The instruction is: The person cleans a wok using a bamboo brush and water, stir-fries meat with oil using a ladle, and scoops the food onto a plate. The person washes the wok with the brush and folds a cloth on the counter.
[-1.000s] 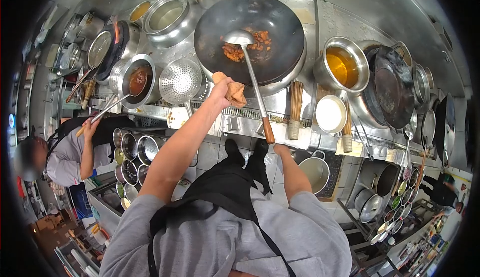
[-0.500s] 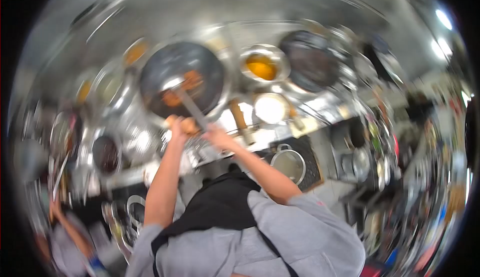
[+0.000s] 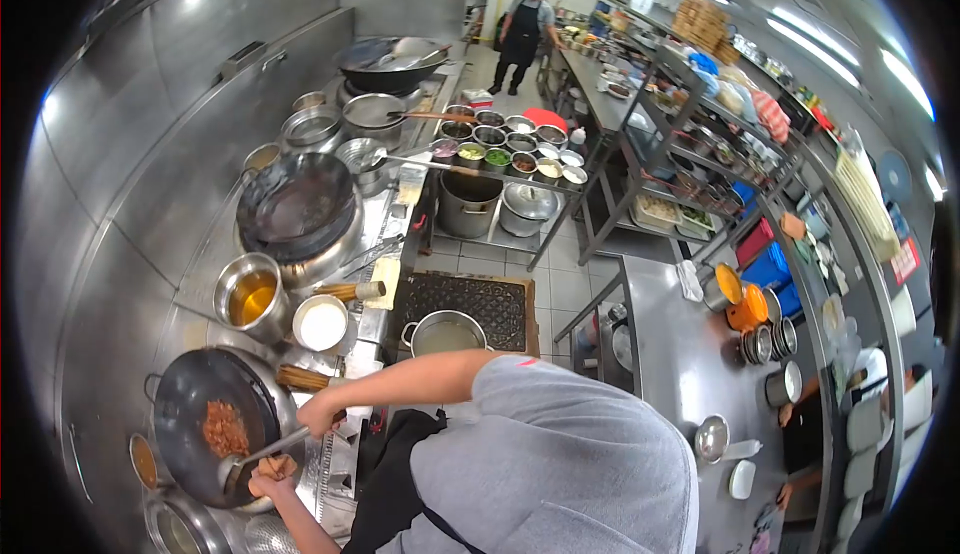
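Observation:
A dark wok with a pile of reddish-brown food pieces sits on the stove at lower left. My right hand is wrapped round the handle of a metal ladle, whose bowl rests inside the wok near its lower edge. My left hand is closed at the wok's near edge, over what looks like its handle; a tan thing shows at the fingers, too small to make out. A bamboo brush lies beside my right hand.
Along the stove stand a pot of yellow oil, a bowl of white contents and a second wok. Behind are a pot on the floor, a steel table and shelving. A person in an apron stands far back.
My view has swung to the right, bringing the aisle, shelves and steel table into sight. Both hands stay at the wok, and the ladle bowl now lies nearer its edge, away from the food.

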### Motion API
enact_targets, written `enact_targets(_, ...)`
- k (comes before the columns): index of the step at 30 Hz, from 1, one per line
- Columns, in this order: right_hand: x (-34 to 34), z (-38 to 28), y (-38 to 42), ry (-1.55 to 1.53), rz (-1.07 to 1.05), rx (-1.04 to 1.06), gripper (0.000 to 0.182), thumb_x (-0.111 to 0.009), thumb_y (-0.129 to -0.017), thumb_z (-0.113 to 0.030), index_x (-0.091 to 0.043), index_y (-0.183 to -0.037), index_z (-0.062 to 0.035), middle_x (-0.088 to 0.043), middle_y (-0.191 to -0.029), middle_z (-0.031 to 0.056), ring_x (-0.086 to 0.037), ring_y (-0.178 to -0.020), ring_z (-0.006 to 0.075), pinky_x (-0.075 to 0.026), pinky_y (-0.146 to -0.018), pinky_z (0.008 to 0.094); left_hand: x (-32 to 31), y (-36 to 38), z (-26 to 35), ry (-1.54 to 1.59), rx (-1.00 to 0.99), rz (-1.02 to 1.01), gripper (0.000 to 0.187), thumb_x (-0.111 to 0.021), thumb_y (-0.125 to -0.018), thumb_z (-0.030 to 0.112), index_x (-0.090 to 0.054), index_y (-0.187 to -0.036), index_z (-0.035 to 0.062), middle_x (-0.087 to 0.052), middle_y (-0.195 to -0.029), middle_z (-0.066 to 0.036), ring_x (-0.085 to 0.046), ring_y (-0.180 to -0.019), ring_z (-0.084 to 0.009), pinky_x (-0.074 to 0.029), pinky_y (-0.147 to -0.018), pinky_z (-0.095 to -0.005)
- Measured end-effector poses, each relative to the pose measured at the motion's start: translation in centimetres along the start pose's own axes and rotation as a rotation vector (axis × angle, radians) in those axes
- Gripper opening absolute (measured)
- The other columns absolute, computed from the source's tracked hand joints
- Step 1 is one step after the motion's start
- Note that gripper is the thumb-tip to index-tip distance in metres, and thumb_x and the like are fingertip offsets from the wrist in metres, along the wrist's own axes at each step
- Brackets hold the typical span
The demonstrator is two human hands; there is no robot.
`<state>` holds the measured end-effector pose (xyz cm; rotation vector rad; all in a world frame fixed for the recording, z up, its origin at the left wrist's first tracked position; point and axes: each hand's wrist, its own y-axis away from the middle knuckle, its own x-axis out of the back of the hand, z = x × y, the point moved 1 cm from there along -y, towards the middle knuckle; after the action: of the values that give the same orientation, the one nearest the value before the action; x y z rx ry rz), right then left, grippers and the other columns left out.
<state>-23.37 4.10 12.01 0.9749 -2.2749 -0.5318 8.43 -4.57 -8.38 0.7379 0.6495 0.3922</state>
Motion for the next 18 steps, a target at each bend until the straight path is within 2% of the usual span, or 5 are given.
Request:
enact_targets(4,-1.3,0.8,-4.6,0.176,0.391,0.162,0.014,-0.063,-0.07,-0.011,-0.067,-0.071,0.0021,-0.064,-0.061,0.0166,-0.066,-0.056,0.0244,-0.049,-0.049,0.0417,-0.8,1.2,0.9,-0.004,0.074,0.003,0.042,-0.052,-0.086,0.039,-0.066,-0.115,0.0123,-0.065,-0.11,-0.006,-0.063,-0.1,-0.0276,-0.049,-0.092,-0.0514)
enact_targets(10,-2.7,2.8,-6.3,-0.009,0.639,0.073,0.034,-0.056,-0.077,-0.011,-0.059,-0.108,0.0031,-0.068,-0.09,0.0285,-0.067,-0.085,0.044,-0.054,-0.073,0.0489,-1.1,2.3,1.6,-0.142,0.144,-0.035,0.043,-0.058,-0.081,0.036,-0.067,-0.115,0.0116,-0.067,-0.112,-0.008,-0.064,-0.106,-0.0319,-0.049,-0.094,-0.0559)
enact_targets(12,-4.2,3.0,-4.3,-0.263,0.379,0.088,0.037,-0.057,-0.08,-0.017,-0.062,-0.115,-0.0051,-0.07,-0.092,0.0224,-0.069,-0.084,0.0335,-0.055,-0.074,0.0457,1.3,-2.6,1.1,-0.038,0.171,-0.201,0.049,-0.054,-0.085,0.043,-0.064,-0.118,0.009,-0.065,-0.116,-0.01,-0.061,-0.11,-0.0343,-0.048,-0.093,-0.0574)
enact_targets(17,-2.9,4.8,0.5,0.512,0.415,0.13,0.036,-0.058,-0.087,-0.022,-0.06,-0.119,-0.0052,-0.066,-0.094,0.0247,-0.066,-0.089,0.0397,-0.053,-0.079,0.0483,-1.3,4.0,0.0,0.176,0.239,-0.277,0.04,-0.035,-0.098,0.036,-0.061,-0.112,0.0089,-0.064,-0.106,-0.011,-0.062,-0.096,-0.0336,-0.05,-0.087,-0.0567)
enact_targets(18,-0.7,7.6,1.1,0.565,0.497,0.487,0.038,-0.058,-0.089,-0.019,-0.059,-0.123,-0.0038,-0.067,-0.096,0.0255,-0.066,-0.09,0.0382,-0.053,-0.079,0.0467,-2.6,6.8,0.4,0.187,0.278,-0.247,0.038,-0.034,-0.099,0.034,-0.06,-0.109,0.009,-0.064,-0.103,-0.012,-0.063,-0.092,-0.0336,-0.049,-0.085,-0.0581)
